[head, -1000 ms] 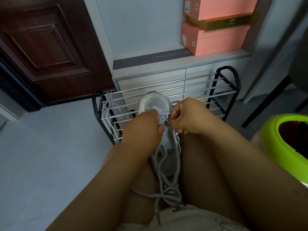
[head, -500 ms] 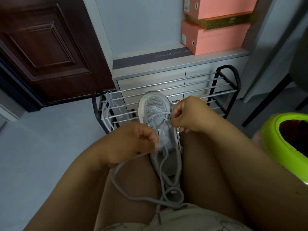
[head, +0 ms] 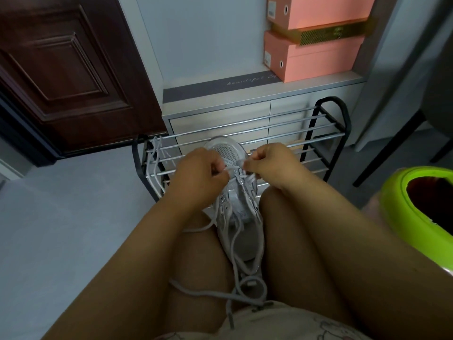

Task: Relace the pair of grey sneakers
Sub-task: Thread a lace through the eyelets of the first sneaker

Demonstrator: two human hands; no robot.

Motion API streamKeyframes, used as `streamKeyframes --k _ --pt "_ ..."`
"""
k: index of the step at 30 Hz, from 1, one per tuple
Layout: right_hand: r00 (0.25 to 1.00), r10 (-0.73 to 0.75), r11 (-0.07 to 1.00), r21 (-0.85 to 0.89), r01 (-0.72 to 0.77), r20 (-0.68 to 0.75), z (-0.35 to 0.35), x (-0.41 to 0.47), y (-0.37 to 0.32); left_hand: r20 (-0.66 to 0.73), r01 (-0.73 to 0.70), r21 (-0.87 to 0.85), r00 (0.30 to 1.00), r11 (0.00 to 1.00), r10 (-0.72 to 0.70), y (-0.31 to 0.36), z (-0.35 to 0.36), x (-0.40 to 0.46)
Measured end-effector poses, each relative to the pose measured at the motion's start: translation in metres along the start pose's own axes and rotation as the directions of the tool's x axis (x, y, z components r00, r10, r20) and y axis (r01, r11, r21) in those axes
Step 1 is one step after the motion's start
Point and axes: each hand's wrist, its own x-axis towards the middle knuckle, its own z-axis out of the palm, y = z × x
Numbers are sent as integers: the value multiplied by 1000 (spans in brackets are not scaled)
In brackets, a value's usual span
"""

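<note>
Behind the person's knees stood a black-framed metal shoe rack (head: pixel 328 133) with a loose pale lace (head: pixel 154 168) draped at its left end. Clamped between the thighs, toe outward, sat the grey mesh sneaker (head: pixel 226 153). Both hands worked its lowest eyelets: the left hand (head: pixel 201 175) pinched the grey shoelace (head: pixel 235 244), the right hand (head: pixel 267 163) pinched its other strand (fingers curled tight). Judging by the slack, drawing it through comes next.

Mesh-cloth sneaker (head: pixel 229 153) with woven lace (head: pixel 235 244); shiny metal-barred rack (head: pixel 282 123); glossy green plastic tub (head: pixel 402 207); polished dark wood door (head: pixel 63 69).
</note>
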Motion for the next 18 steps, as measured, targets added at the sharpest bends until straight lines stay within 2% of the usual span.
streamKeyframes --k 1,3,5,7,9,11,15,16,18 --pt "1000 11 998 61 -10 -18 0 1 -1 22 64 -158 998 985 -62 0 -3 1" --pt "998 55 963 266 -44 -34 -1 3 -3 103 208 -460 978 863 -182 -1 -12 4" --pt "995 94 868 487 -95 26 -3 5 -7 170 285 -690 957 666 -234 -3 -18 8" --pt "983 85 713 678 -176 165 -6 7 -10 234 321 -854 940 410 -249 -4 -22 12" --pt "965 11 548 806 -225 262 -11 9 -11 277 335 -910 929 243 -245 -7 -23 13" --pt "961 -46 431 873 -228 273 -16 11 -10 302 339 -932 922 129 -243 -8 -23 13" --pt "971 -47 311 927 -209 234 -21 13 -3 334 308 -942 899 -135 -282 -15 -29 12" --pt "972 -42 270 940 -210 229 -22 14 0 326 281 -942 897 -185 -297 -17 -31 13" --pt "976 -43 194 960 -203 215 -22 15 5 310 251 -945 894 -212 -324 -19 -33 13"
